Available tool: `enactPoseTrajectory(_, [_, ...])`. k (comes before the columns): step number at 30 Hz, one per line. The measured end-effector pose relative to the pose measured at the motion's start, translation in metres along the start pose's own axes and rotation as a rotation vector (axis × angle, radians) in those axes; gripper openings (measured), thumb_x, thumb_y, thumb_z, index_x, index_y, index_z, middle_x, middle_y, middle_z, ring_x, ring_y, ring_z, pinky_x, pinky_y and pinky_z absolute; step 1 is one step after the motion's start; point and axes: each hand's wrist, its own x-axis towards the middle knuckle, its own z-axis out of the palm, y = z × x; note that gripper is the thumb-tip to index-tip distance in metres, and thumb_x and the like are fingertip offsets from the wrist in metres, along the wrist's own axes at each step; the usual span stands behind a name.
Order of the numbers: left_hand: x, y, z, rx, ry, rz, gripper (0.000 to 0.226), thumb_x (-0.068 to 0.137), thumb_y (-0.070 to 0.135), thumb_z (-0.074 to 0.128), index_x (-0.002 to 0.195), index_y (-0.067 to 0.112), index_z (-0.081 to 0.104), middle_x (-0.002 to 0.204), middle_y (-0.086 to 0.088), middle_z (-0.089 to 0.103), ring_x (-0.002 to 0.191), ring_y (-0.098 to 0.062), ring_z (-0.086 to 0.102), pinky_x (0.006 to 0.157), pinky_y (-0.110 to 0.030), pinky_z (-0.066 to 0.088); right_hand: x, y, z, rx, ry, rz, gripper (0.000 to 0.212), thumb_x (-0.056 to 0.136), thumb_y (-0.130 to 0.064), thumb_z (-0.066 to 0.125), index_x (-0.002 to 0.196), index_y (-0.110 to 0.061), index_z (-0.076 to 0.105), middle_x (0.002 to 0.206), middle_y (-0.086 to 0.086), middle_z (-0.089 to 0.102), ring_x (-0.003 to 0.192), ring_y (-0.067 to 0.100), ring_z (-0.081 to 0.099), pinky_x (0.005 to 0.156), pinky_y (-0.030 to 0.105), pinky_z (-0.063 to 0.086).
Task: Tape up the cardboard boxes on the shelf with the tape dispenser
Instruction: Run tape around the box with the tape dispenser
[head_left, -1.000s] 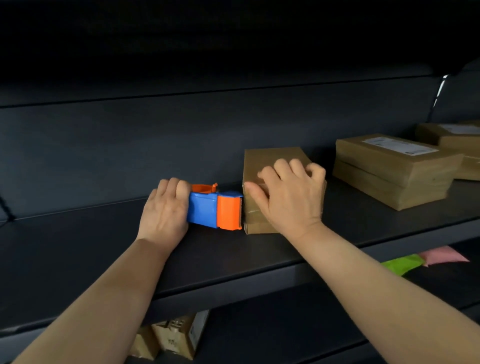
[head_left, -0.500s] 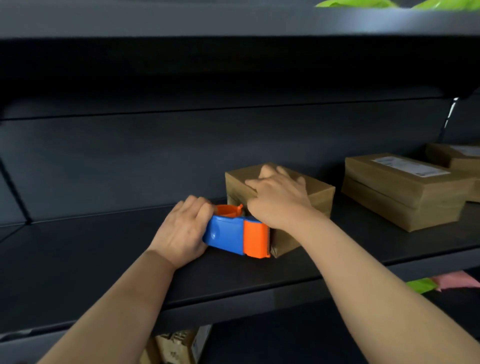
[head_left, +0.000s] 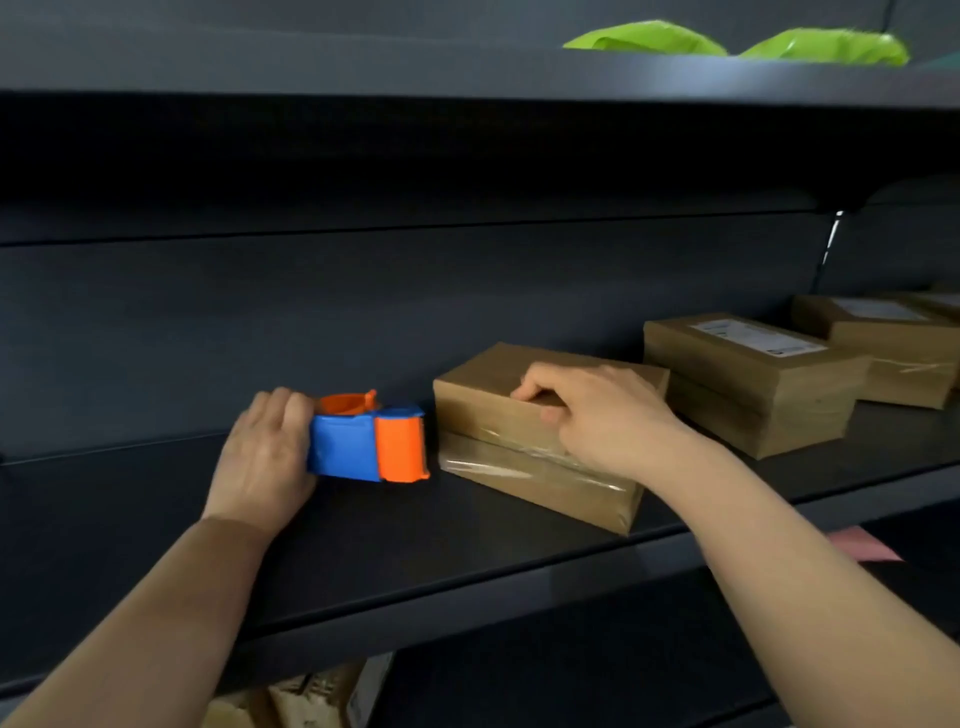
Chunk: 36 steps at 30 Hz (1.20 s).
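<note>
Box (head_left: 483, 410) is taped along its front and clamped by right grip (head_left: 608, 421), dispenser (head_left: 363, 441) clamped in left grip (head_left: 265, 457); remaining boxes (head_left: 753, 395) judged untaped.

Dim, dark grey metal shelving (head_left: 415, 545)

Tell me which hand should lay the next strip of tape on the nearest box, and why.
Left. The left hand grips the tape dispenser, just beside the nearest box. The right hand holds that box's top edge, so it likely serves best steadying it.
</note>
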Motion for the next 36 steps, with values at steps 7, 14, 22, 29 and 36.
enactPoseTrajectory(7, [0.001, -0.002, 0.005, 0.009, -0.011, -0.011, 0.051, 0.046, -0.021, 0.07, 0.088, 0.002, 0.051, 0.083, -0.018, 0.049, 0.074, -0.036, 0.045, 0.062, -0.049, 0.044, -0.008, 0.007, -0.001, -0.028, 0.037, -0.019, 0.025, 0.1, -0.023, 0.045, 0.11, -0.045, 0.051, 0.105, -0.013, 0.06, 0.093, 0.016, 0.052, 0.074, 0.036, 0.042])
enactPoseTrajectory(14, [0.002, -0.001, 0.006, 0.049, -0.005, -0.04, 0.055, 0.045, -0.021, 0.07, 0.09, 0.003, 0.05, 0.083, -0.019, 0.05, 0.074, -0.038, 0.047, 0.061, -0.047, 0.045, -0.011, 0.014, -0.003, 0.007, 0.043, -0.028, 0.025, 0.1, -0.025, 0.046, 0.111, -0.046, 0.053, 0.125, -0.017, 0.06, 0.111, 0.017, 0.053, 0.092, 0.039, 0.046])
enactPoseTrajectory(22, [0.014, 0.003, 0.015, 0.132, 0.015, -0.017, 0.049, 0.05, -0.021, 0.069, 0.089, 0.0, 0.05, 0.082, -0.021, 0.05, 0.071, -0.038, 0.049, 0.06, -0.047, 0.046, -0.008, 0.02, -0.002, 0.033, 0.036, -0.081, 0.026, 0.099, -0.024, 0.049, 0.111, -0.046, 0.054, 0.125, -0.018, 0.061, 0.117, 0.016, 0.053, 0.096, 0.041, 0.044])
enactPoseTrajectory(29, [0.023, 0.007, 0.031, 0.212, 0.08, 0.056, 0.047, 0.056, -0.023, 0.067, 0.093, 0.0, 0.049, 0.084, -0.023, 0.051, 0.071, -0.04, 0.05, 0.068, -0.052, 0.047, -0.004, 0.023, -0.006, 0.034, 0.01, -0.117, 0.024, 0.099, -0.023, 0.051, 0.11, -0.044, 0.056, 0.129, -0.022, 0.058, 0.121, 0.011, 0.05, 0.1, 0.037, 0.042])
enactPoseTrajectory(36, [0.018, 0.02, 0.027, 0.078, 0.031, 0.082, 0.052, 0.049, -0.015, 0.074, 0.091, 0.003, 0.048, 0.085, -0.019, 0.051, 0.074, -0.037, 0.049, 0.068, -0.048, 0.046, 0.005, 0.023, -0.002, 0.026, 0.117, -0.048, 0.035, 0.088, -0.01, 0.049, 0.107, -0.039, 0.055, 0.12, -0.017, 0.06, 0.112, 0.011, 0.054, 0.095, 0.033, 0.04])
